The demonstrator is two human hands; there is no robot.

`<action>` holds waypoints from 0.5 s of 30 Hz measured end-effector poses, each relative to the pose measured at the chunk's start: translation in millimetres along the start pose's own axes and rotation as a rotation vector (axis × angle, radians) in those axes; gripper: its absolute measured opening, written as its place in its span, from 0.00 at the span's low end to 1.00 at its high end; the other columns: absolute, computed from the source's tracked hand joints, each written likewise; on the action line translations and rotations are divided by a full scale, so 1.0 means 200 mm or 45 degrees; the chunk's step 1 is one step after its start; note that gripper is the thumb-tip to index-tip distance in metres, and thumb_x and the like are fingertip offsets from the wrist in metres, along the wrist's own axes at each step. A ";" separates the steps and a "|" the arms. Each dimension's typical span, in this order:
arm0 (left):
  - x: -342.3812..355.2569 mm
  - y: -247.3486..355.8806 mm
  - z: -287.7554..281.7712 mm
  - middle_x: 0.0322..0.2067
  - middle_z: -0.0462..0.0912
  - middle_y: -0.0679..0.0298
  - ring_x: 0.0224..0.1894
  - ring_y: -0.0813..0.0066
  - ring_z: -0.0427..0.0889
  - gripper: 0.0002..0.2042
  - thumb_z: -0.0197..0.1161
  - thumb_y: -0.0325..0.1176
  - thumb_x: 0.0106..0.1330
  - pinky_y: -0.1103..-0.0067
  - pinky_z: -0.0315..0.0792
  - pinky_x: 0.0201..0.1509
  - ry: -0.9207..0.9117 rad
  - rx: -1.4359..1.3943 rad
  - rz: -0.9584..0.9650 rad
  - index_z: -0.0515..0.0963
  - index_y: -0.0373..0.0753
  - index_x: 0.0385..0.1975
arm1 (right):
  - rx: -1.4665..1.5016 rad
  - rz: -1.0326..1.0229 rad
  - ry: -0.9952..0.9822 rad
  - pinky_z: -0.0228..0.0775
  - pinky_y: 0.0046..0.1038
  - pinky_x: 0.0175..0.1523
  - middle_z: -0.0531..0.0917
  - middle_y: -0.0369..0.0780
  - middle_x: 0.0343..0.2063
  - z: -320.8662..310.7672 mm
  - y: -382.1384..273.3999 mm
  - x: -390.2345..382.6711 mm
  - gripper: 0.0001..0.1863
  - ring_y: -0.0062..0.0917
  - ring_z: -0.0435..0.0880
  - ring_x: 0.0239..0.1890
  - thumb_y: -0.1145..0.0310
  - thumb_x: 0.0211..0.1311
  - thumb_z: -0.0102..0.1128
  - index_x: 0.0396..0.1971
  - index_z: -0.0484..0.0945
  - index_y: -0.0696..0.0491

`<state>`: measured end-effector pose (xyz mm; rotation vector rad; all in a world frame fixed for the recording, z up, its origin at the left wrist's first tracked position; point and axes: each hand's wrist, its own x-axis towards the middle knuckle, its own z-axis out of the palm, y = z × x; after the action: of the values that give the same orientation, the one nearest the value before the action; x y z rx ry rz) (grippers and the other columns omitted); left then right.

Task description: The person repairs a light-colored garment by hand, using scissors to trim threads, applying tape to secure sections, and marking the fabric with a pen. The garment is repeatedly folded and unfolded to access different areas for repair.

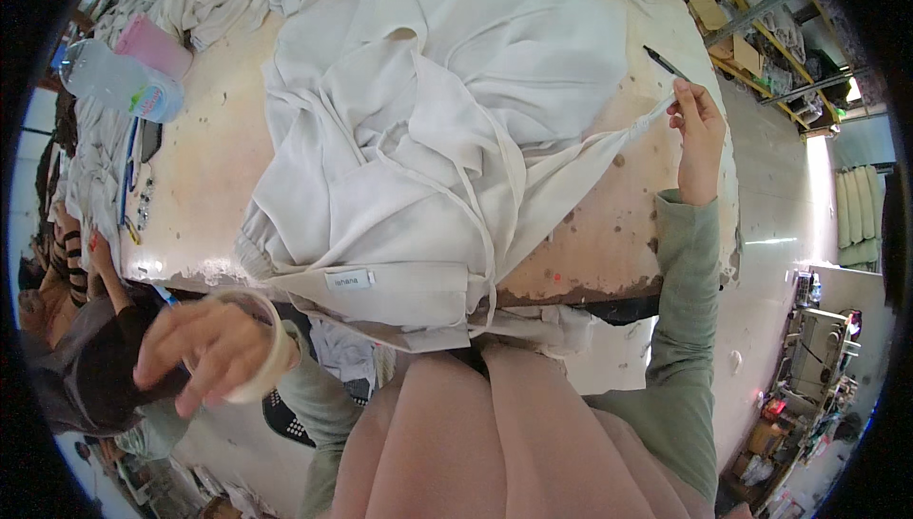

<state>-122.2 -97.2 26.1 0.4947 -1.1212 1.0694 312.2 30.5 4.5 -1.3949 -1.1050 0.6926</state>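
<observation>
garment (371,205) lies on the table (204,205); judged light, soft, limp, best held by seams. right hand (699,120), at the table's right edge, pinches the garment's drawn-out end, bulk leftward. left hand (211,343), off the table's near-left corner, is blurred, loosely spread, grips nothing visible; ring (277,357) surrounds its wrist.

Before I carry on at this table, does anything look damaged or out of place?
Yes. The tabletop looks damaged along its near edge, to the right of the pale garment: its light surface gives way to ragged brown patches.
</observation>
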 end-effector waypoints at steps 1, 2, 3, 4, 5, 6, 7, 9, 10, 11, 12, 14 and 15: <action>-0.01 0.01 0.03 0.49 0.78 0.59 0.43 0.58 0.80 0.07 0.54 0.28 0.66 0.66 0.73 0.51 -0.035 -0.149 -0.121 0.77 0.40 0.40 | 0.002 -0.014 -0.031 0.59 0.14 0.33 0.73 0.29 0.25 -0.01 0.01 -0.01 0.10 0.12 0.68 0.27 0.63 0.64 0.58 0.30 0.77 0.54; -0.02 -0.01 0.02 0.48 0.78 0.59 0.44 0.57 0.79 0.06 0.56 0.27 0.65 0.67 0.73 0.50 0.046 -0.048 -0.185 0.77 0.40 0.39 | 0.022 0.023 -0.013 0.60 0.14 0.34 0.73 0.29 0.25 -0.02 0.01 -0.01 0.09 0.12 0.69 0.28 0.63 0.64 0.58 0.31 0.77 0.54; -0.02 -0.03 0.03 0.47 0.78 0.58 0.44 0.57 0.79 0.05 0.58 0.26 0.63 0.67 0.74 0.49 0.075 0.056 -0.214 0.77 0.40 0.38 | 0.050 0.038 -0.022 0.61 0.14 0.35 0.73 0.29 0.26 -0.04 0.01 -0.01 0.09 0.12 0.70 0.29 0.63 0.64 0.57 0.31 0.77 0.54; -0.01 -0.06 0.03 0.46 0.78 0.58 0.44 0.56 0.79 0.05 0.61 0.26 0.62 0.68 0.75 0.48 0.102 0.162 -0.244 0.77 0.40 0.36 | 0.087 0.023 -0.060 0.62 0.15 0.35 0.74 0.29 0.27 -0.04 0.00 -0.01 0.09 0.12 0.71 0.29 0.63 0.64 0.57 0.31 0.77 0.54; 0.00 -0.13 0.04 0.46 0.77 0.57 0.45 0.56 0.77 0.07 0.63 0.25 0.59 0.68 0.73 0.49 0.288 0.518 -0.382 0.78 0.39 0.36 | 0.103 0.068 -0.020 0.62 0.15 0.36 0.75 0.30 0.27 -0.05 -0.01 -0.01 0.09 0.13 0.71 0.30 0.63 0.65 0.57 0.33 0.77 0.54; 0.02 -0.18 0.03 0.46 0.76 0.58 0.47 0.57 0.75 0.10 0.65 0.24 0.55 0.68 0.71 0.51 0.438 0.955 -0.622 0.78 0.39 0.37 | 0.127 0.080 -0.007 0.63 0.16 0.36 0.75 0.31 0.27 -0.06 -0.01 0.00 0.09 0.13 0.72 0.30 0.63 0.65 0.56 0.34 0.77 0.54; 0.04 -0.23 0.01 0.46 0.76 0.58 0.48 0.57 0.74 0.12 0.67 0.24 0.52 0.67 0.69 0.52 0.436 1.522 -1.050 0.78 0.38 0.37 | 0.142 0.114 0.043 0.64 0.16 0.37 0.76 0.31 0.28 -0.06 -0.02 0.01 0.09 0.14 0.73 0.30 0.63 0.66 0.56 0.35 0.77 0.54; 0.02 -0.35 -0.06 0.48 0.74 0.60 0.51 0.58 0.71 0.18 0.69 0.25 0.45 0.67 0.66 0.54 0.387 2.434 -1.730 0.78 0.38 0.39 | 0.252 0.053 0.025 0.66 0.18 0.37 0.76 0.33 0.28 -0.06 -0.03 0.02 0.09 0.16 0.74 0.30 0.64 0.66 0.54 0.37 0.75 0.55; 0.00 -0.38 -0.10 0.49 0.73 0.61 0.52 0.59 0.70 0.20 0.70 0.26 0.43 0.67 0.64 0.55 0.379 2.656 -1.999 0.78 0.38 0.39 | 0.290 0.050 0.074 0.67 0.20 0.37 0.76 0.34 0.28 -0.06 -0.04 0.02 0.10 0.16 0.75 0.30 0.64 0.67 0.54 0.38 0.74 0.55; -0.01 -0.35 -0.11 0.47 0.74 0.61 0.50 0.59 0.71 0.18 0.69 0.26 0.43 0.68 0.65 0.54 0.367 2.666 -1.866 0.78 0.38 0.39 | 0.349 0.041 0.130 0.67 0.20 0.35 0.76 0.35 0.27 -0.07 -0.04 0.02 0.10 0.17 0.74 0.28 0.63 0.67 0.53 0.38 0.73 0.56; -0.04 -0.32 -0.11 0.46 0.75 0.61 0.48 0.58 0.72 0.17 0.69 0.26 0.44 0.68 0.66 0.52 0.317 2.625 -1.870 0.78 0.38 0.38 | 0.399 0.045 0.230 0.66 0.20 0.33 0.76 0.35 0.26 -0.08 -0.05 0.03 0.11 0.17 0.74 0.27 0.63 0.68 0.52 0.39 0.71 0.56; -0.09 -0.18 -0.04 0.41 0.78 0.59 0.42 0.59 0.75 0.14 0.66 0.26 0.46 0.71 0.68 0.48 0.533 2.606 -1.641 0.79 0.38 0.36 | 0.430 -0.014 0.350 0.66 0.20 0.29 0.75 0.36 0.25 -0.13 -0.04 0.05 0.11 0.18 0.74 0.24 0.63 0.68 0.51 0.39 0.69 0.57; -0.12 -0.13 0.04 0.37 0.79 0.57 0.38 0.60 0.77 0.12 0.64 0.25 0.48 0.72 0.70 0.46 0.778 2.634 -1.366 0.78 0.37 0.34 | 0.409 -0.080 0.365 0.66 0.20 0.28 0.75 0.37 0.25 -0.18 -0.05 0.07 0.11 0.19 0.74 0.24 0.64 0.68 0.50 0.39 0.69 0.57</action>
<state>-104.6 -124.8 11.1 1.8468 1.1671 0.8634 347.9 27.4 22.7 -1.1369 -0.7695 0.5749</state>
